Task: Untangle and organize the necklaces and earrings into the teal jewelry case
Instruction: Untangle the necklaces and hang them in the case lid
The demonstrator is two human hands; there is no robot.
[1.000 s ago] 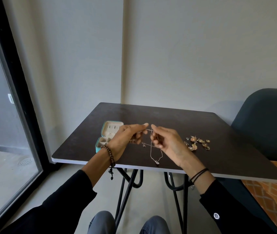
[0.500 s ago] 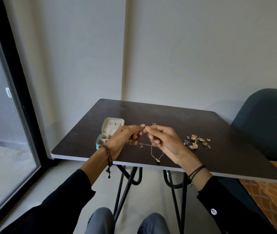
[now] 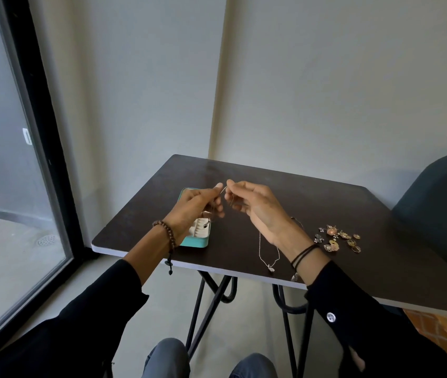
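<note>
Above the dark table (image 3: 326,203), left hand (image 3: 195,205) and right hand (image 3: 260,214) each pinch a fine chain (image 3: 223,190) over the open teal case (image 3: 195,242), while a pendant necklace (image 3: 268,255) and the earrings (image 3: 338,238) lie outside it, so most sorting seemingly remains.

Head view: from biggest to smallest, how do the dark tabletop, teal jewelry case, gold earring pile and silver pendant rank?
1. Dark tabletop
2-3. Teal jewelry case and gold earring pile look alike; the left hand hides part of the case.
4. Small silver pendant on the chain
</note>
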